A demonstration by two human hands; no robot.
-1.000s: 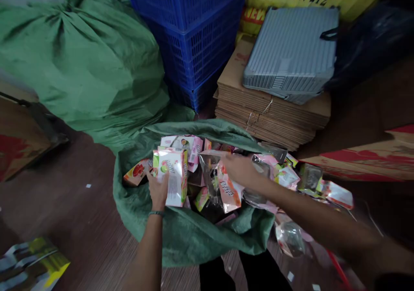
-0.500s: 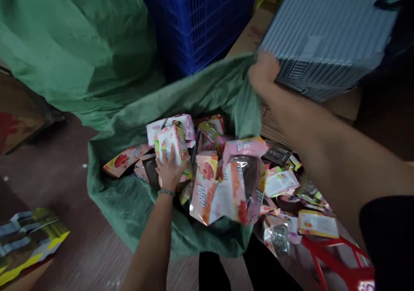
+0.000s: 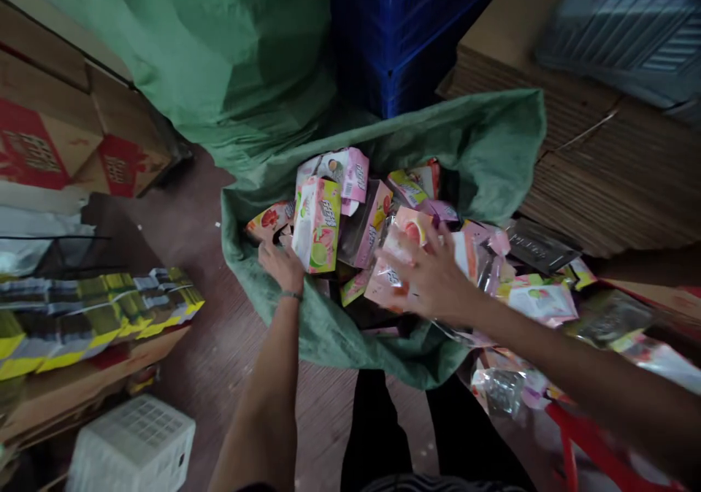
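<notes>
A green cloth sack [image 3: 507, 163] gapes in front of me, filled with crumpled fruit-print cartons. My left hand [image 3: 280, 264] is inside its left side, fingers loosely apart and partly hidden, beside a green-and-pink carton [image 3: 318, 225]. An orange carton [image 3: 271, 218] lies just beyond that hand. Spread and slightly blurred, the fingers of my right hand [image 3: 432, 269] rest over a pale orange packet [image 3: 391, 280] in the middle of the heap. Purple-pink packaging [image 3: 355, 174] lies at the back of the sack's mouth.
Loose packaging [image 3: 542, 302] spills to the right of the sack, above a red plastic frame [image 3: 596, 441]. Behind stand a large full green sack [image 3: 246, 54], blue crates [image 3: 388, 47] and stacked flat cardboard [image 3: 596, 178]. Cardboard boxes [image 3: 66, 127], yellow-grey bundles [image 3: 98, 309] and a white basket [image 3: 136, 441] stand left.
My right hand has let go of the sack's far right rim and come down onto the packets. My left hand has slid off the green-and-pink carton toward the sack's left side. The view has shifted left.
</notes>
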